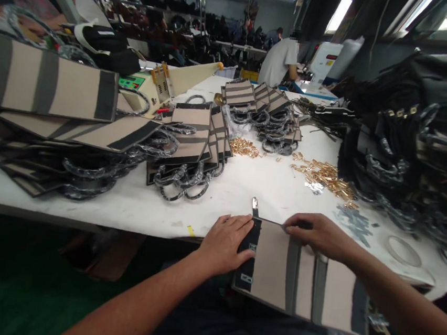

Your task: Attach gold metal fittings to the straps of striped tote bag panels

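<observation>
A beige bag panel with dark grey strips lies tilted at the table's front edge, partly over my lap. My left hand is closed on its dark left border, thumb on the face and fingers near the upper corner. From that corner a short dark tab with a shiny metal clasp sticks out onto the table. Small metal pieces show on the dark border. My right hand is closed in a pinch at the panel's top edge; a dark bit shows between its fingers, too hidden to name.
Stacked striped panels with plastic-wrapped handles cover the table's left and middle. Loose gold metal fittings, grey strips and a tape roll lie to the right. Black bags pile up beyond. A person sits further back.
</observation>
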Motion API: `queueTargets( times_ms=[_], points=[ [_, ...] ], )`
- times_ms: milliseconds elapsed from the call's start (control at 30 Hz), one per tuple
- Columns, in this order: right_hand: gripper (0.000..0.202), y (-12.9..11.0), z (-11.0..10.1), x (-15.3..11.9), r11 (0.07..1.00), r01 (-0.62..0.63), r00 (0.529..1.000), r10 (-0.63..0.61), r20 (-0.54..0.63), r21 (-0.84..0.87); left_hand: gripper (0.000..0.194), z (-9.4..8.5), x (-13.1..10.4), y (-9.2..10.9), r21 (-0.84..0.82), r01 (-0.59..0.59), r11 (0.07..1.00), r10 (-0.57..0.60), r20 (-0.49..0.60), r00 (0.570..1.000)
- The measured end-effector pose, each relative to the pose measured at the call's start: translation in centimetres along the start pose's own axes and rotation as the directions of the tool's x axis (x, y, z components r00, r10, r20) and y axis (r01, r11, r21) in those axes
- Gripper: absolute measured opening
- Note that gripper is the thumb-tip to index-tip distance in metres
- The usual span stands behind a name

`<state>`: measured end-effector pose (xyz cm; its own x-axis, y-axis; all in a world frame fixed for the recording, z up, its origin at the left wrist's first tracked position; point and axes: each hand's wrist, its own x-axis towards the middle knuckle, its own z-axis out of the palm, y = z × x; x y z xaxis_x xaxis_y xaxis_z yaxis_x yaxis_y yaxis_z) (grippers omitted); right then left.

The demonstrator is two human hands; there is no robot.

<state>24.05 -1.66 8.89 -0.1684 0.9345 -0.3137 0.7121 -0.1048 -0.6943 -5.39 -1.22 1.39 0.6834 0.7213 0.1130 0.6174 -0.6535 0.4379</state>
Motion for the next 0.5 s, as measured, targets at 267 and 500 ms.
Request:
queueTargets(
  times_ms=[267, 500],
  points=[
    [0.025, -3.0, 4.4, 5.7, 0.998, 0.018, 0.982, -0.030, 0.186, 0.065, 0.074, 0.4, -0.3, -0.2, -0.021, -0.005, 1.000, 0.005, -0.024, 1.000],
    [0.021, -1.3, 5.1, 6.2, 0.987, 0.153, 0.984, -0.149, 0.093, -0.041, 0.071, 0.2, -0.2, -0.1, -0.022, -0.007, 1.000, 0.007, -0.019, 1.000]
  ],
)
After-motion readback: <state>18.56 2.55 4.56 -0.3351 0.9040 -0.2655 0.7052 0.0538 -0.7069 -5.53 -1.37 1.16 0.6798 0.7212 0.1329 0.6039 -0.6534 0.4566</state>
